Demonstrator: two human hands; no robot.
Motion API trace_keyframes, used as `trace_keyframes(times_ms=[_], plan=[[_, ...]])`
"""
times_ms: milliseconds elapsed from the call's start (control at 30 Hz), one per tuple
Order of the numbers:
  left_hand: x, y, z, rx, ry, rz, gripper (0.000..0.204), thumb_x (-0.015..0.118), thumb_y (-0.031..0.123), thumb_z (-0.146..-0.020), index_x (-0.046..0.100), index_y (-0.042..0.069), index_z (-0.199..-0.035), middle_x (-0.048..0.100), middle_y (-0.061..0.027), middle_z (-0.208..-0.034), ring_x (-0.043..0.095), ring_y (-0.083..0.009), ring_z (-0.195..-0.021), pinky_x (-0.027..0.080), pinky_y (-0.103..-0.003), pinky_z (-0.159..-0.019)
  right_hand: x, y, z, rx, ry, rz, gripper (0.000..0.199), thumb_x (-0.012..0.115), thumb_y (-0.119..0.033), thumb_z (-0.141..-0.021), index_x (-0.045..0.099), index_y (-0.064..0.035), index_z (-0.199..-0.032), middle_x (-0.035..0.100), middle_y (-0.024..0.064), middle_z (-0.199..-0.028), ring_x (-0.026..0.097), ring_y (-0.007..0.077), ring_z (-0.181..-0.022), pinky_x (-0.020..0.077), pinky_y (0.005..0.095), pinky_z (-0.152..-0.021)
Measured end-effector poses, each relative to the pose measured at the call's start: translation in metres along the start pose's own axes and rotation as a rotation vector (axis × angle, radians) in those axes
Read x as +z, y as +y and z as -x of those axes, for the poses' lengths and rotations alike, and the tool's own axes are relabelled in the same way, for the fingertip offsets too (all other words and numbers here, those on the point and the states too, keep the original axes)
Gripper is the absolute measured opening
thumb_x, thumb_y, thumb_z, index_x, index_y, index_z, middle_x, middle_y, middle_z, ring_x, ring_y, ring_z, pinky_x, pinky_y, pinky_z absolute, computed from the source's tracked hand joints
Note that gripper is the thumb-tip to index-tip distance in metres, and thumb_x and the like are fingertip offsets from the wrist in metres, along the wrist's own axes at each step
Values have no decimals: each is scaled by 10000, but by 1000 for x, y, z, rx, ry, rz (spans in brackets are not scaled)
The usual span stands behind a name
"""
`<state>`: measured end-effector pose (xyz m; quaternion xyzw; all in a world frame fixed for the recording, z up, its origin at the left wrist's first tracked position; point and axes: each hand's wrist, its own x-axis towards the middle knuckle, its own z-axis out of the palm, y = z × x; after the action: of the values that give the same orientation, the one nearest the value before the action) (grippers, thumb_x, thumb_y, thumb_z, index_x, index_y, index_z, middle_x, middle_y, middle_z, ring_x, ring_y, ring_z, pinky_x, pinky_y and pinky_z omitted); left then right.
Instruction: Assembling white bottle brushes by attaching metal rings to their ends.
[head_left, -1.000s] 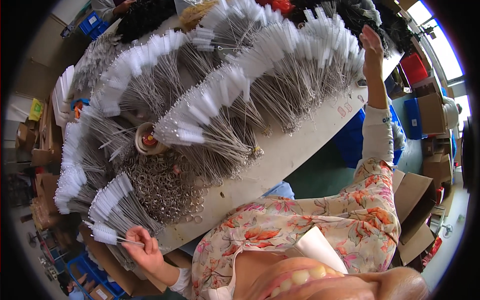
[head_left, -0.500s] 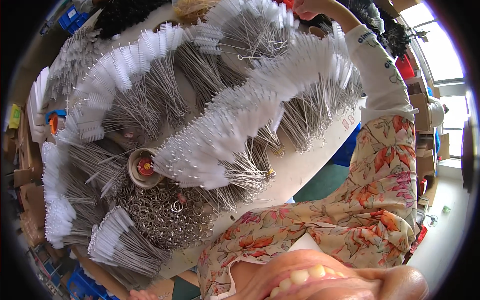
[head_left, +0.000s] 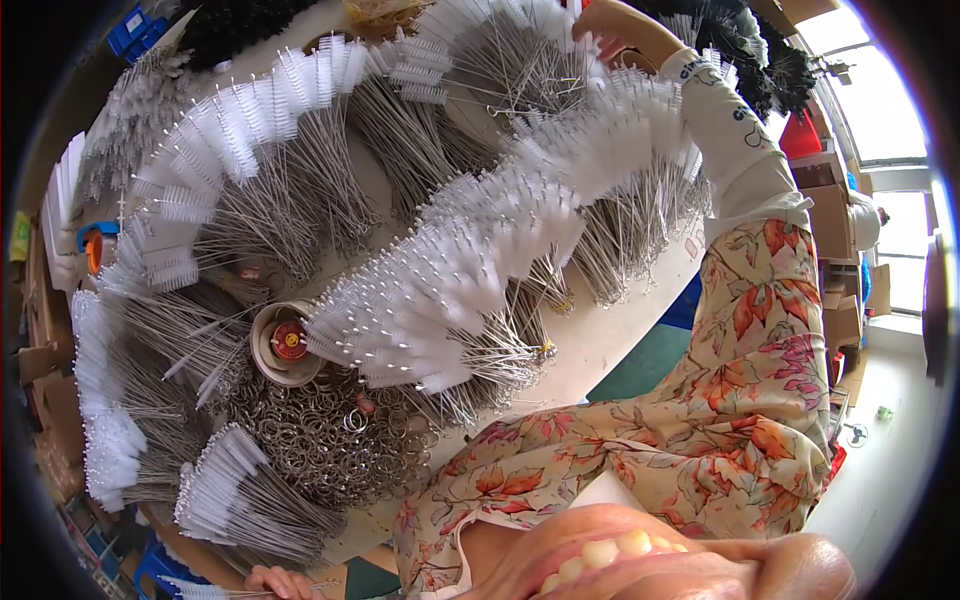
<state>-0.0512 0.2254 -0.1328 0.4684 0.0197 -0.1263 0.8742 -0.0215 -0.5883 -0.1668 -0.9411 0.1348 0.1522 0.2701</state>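
Note:
At the bottom edge, my left hand (head_left: pixel 280 582) is closed around the wire stem of a white-bristled tube brush (head_left: pixel 198 589); part of both is cut off by the frame. My right hand (head_left: pixel 612 32) reaches to the table's far side, fingers bent down and slightly apart, with nothing visible in them. Beneath it are the tips of a long fanned row of white tube brushes (head_left: pixel 440 270) with looped wire handles. Close to my left hand lies a smaller bundle of such brushes (head_left: pixel 225 480). A heap of metal rings (head_left: pixel 330 435) lies beyond it.
A cream round container (head_left: pixel 262 345) with a red disc inside stands by the rings. More brush bundles (head_left: pixel 250 125) cover the table's far and left parts. Black-bristled brushes (head_left: pixel 765 75) lie at the far right. Cardboard boxes (head_left: pixel 835 215) stand at the right.
My left hand has come further into view, now with a brush in it. My right hand has shifted slightly left and lower, and the whole view has moved a little.

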Motion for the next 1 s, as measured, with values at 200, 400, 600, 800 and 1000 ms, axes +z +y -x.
trace_keyframes(times_ms=[200,400,600,800,1000], plan=[[-3,-1,0,-28,15,115,424,429,378,-917,515,-38,-924,361,-43,-637,280,-105,-482,207,-226,-385,-32,-15,-47,-364,38,369,261,577,-215,-844,591,-21,-1018,650,78,-873,632,133,-766,520,255,-632],[-6,2,0,-106,-25,159,409,379,362,-933,502,-29,-937,393,-65,-653,330,-145,-496,274,-268,-423,-37,-19,-45,-752,55,729,253,592,-229,-830,615,-19,-970,657,78,-831,639,136,-726,528,260,-591],[-33,18,-20,-309,-215,103,403,262,323,-965,479,-16,-953,491,-136,-682,488,-280,-532,470,-401,-534,23,-148,-8,165,145,46,233,657,-270,-759,665,-40,-794,648,60,-665,629,147,-578,512,291,-467],[-82,38,-39,-665,-448,5,423,214,324,-973,461,-8,-886,491,-186,-702,531,-320,-620,483,-461,-597,8,-128,-2,138,130,-27,211,682,-272,-741,676,-66,-788,607,2,-622,538,81,-522,428,228,-461],[-26,19,-31,-426,-293,-134,391,287,324,-959,485,-10,-995,462,-125,-727,441,-224,-565,395,-369,-522,-9,-143,19,-249,242,-593,112,680,-126,-767,662,-39,-835,612,-8,-712,514,46,-587,415,192,-525]])
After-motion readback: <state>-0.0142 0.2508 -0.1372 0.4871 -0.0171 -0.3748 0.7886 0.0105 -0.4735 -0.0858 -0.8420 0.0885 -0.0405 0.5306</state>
